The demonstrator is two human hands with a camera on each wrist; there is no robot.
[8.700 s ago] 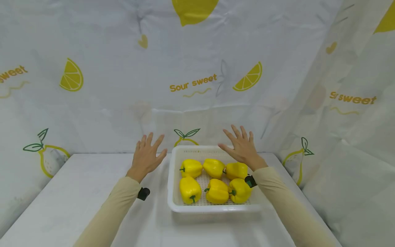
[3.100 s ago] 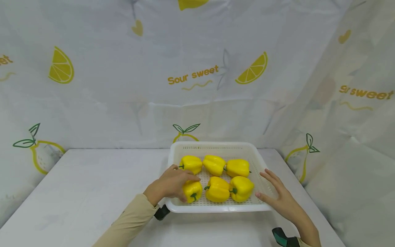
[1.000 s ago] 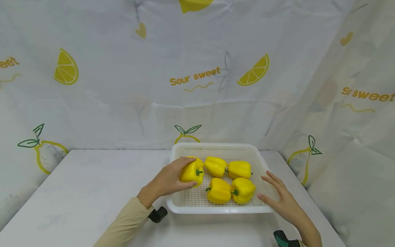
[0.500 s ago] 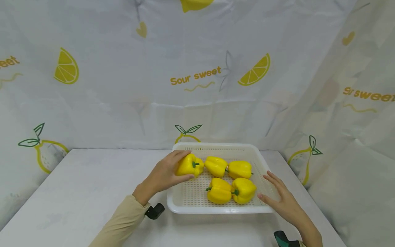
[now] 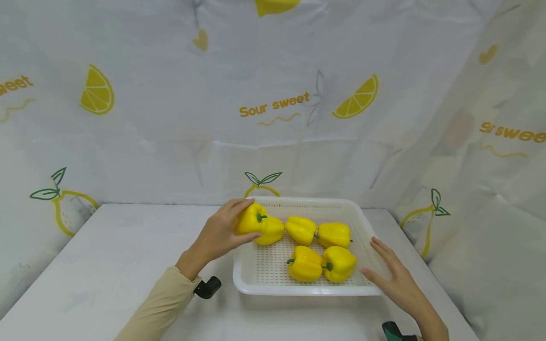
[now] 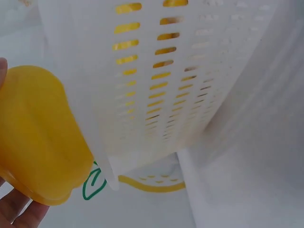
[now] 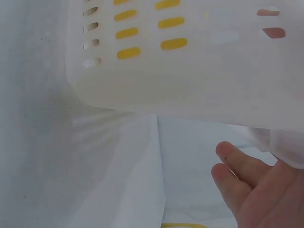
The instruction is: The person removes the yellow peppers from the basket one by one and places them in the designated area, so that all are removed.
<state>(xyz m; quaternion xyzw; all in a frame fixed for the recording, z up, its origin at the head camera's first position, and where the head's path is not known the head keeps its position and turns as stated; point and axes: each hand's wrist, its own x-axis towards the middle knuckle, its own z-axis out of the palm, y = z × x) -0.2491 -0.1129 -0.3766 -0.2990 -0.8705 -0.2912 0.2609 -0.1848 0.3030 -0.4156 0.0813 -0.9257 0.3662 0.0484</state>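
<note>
Lemon-print cloth backdrop; white counter below. On it, one white basket: five yellow peppers inside, three toward twelve o'clock, two toward five. Your left hand: fingers gripping a sixth pepper, aloft at the basket's ten o'clock. Your right hand: fingers straight and loose, astride the basket's side at four o'clock, thumb inside.

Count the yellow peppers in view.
6: one pepper in the left hand; in the basket, far-left pepper, far-middle pepper, far-right pepper, near-middle pepper and near-right pepper.
</note>
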